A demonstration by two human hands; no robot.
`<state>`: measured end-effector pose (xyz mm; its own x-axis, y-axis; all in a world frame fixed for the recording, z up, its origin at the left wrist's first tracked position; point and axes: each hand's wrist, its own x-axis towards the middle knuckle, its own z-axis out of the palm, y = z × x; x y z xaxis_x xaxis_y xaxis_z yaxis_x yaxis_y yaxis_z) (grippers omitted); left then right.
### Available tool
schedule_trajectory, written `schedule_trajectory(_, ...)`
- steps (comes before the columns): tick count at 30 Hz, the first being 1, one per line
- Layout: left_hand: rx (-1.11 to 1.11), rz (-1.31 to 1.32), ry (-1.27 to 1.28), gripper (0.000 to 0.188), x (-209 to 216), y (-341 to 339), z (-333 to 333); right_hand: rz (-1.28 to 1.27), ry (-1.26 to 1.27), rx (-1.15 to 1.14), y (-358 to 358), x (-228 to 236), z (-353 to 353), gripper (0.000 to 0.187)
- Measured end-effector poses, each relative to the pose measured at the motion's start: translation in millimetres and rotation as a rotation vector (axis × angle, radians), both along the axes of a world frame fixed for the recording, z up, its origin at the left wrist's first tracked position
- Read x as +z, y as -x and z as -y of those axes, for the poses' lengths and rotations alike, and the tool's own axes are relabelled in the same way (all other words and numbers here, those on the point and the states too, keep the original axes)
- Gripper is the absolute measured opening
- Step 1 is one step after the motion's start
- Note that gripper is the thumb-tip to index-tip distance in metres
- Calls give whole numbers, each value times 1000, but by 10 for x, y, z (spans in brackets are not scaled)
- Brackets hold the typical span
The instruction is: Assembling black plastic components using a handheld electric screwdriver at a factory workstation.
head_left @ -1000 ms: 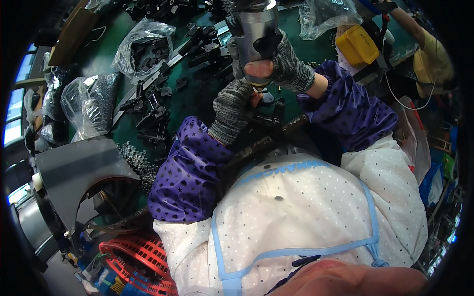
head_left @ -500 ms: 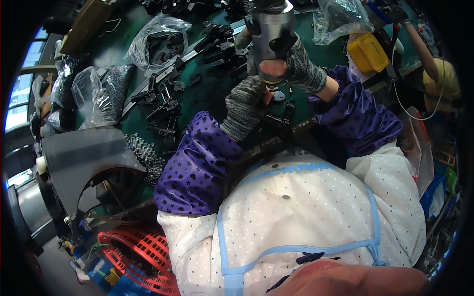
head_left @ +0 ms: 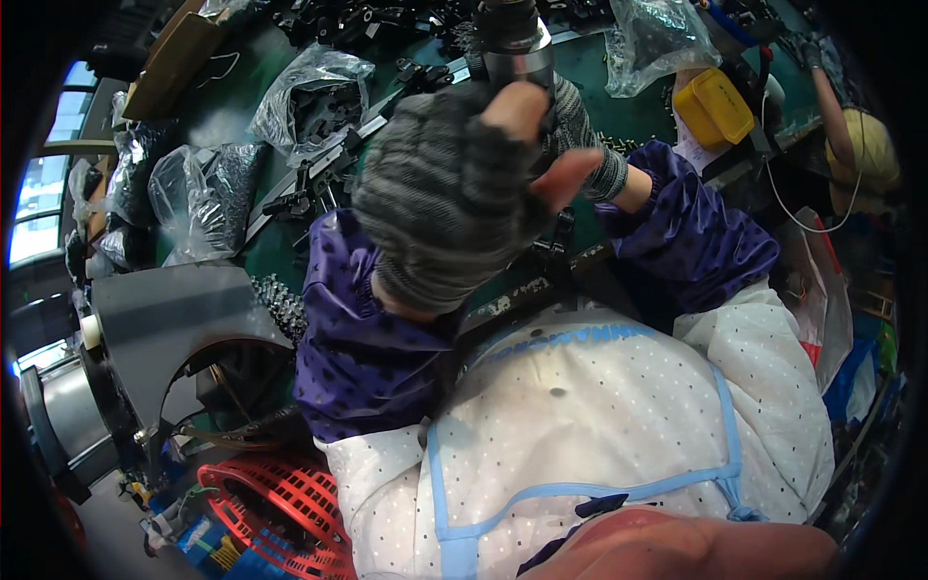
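Observation:
My left hand [head_left: 435,193], in a grey knit glove with bare fingertips, is raised close in front of the bench. Its thumb and one finger are stretched apart with nothing visible between them; its other fingers are hidden. Behind it, my right hand [head_left: 578,126], gloved alike, is wrapped round an upright silver-and-black power screwdriver [head_left: 522,66]. The left hand hides the tool's lower end and part of the right hand's grip. Black metal parts [head_left: 425,75] lie on the green bench [head_left: 401,53] beside the tool.
Clear bags of parts [head_left: 319,92] lie at left, near a grey metal guard [head_left: 184,304]. A yellow box [head_left: 713,108] stands at right, with small brass-coloured pieces [head_left: 619,143] nearby. A red basket [head_left: 280,503] sits low left. Another person's arm [head_left: 833,111] reaches in at far right.
My left hand has come up from the screwdriver's lower tip toward the camera, and now covers much of the tool. The right hand keeps its hold on the screwdriver.

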<state>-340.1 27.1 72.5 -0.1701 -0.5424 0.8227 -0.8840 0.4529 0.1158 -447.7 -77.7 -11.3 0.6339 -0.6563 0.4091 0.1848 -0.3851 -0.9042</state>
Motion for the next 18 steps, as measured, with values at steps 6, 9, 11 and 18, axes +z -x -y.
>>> schedule_trajectory(6,-115,-459,-66,16,51,68,45,-60,134,-122,-176,28,-48,66)
schedule_trajectory(9,-97,-615,-37,19,-267,98,104,149,132,-23,-23,53,-39,75)
schedule_trajectory(11,-179,-760,-62,20,-703,42,4,21,77,-144,28,-36,-63,79)
schedule_trajectory(18,-178,-576,-594,15,-1372,-8,-74,53,68,-99,-15,179,-144,73)
